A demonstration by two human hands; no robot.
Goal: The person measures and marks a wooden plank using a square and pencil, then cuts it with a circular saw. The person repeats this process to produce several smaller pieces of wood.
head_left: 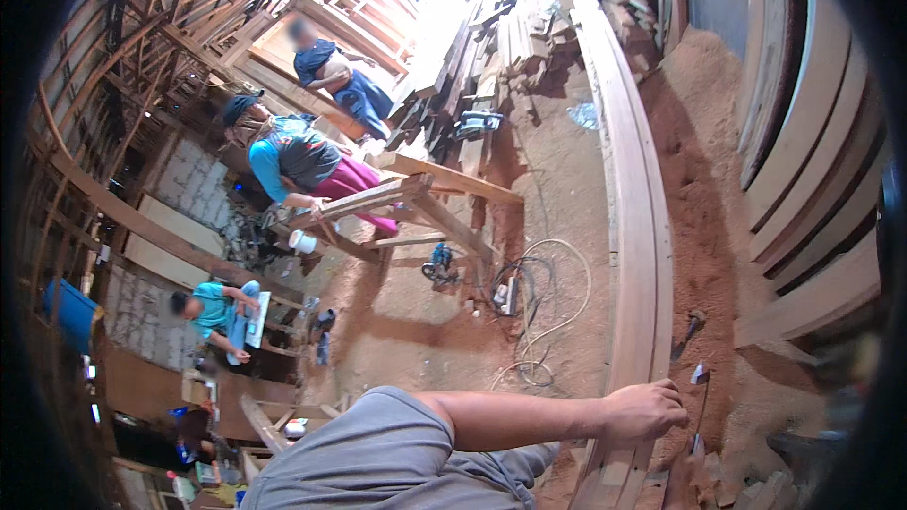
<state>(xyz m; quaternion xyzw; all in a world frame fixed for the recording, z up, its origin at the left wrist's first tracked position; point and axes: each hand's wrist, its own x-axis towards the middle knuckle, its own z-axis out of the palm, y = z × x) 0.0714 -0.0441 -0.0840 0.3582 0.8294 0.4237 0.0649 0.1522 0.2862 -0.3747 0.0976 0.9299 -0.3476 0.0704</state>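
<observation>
My left hand [644, 411] lies across a long wooden beam [635, 227], its fingers curled over the edge on the right. The forearm comes from a grey sleeve at lower left. Two long pieces appear to lie side by side in the beam, which runs from the lower edge toward the bright top. Near my fingertips, on the sawdust, is a small pale piece with a thin dark line [704, 401] running from it. A hammer-like tool [694, 326] lies a little farther off. My right hand does not show.
A wooden trestle [416, 189] stands left of the beam. Around it are a blue power tool [440, 264], coiled hoses [557, 255] and another power tool [479, 123]. Timber offcuts [529, 47] pile up ahead; planks [822, 151] lean at right. Several people are at left.
</observation>
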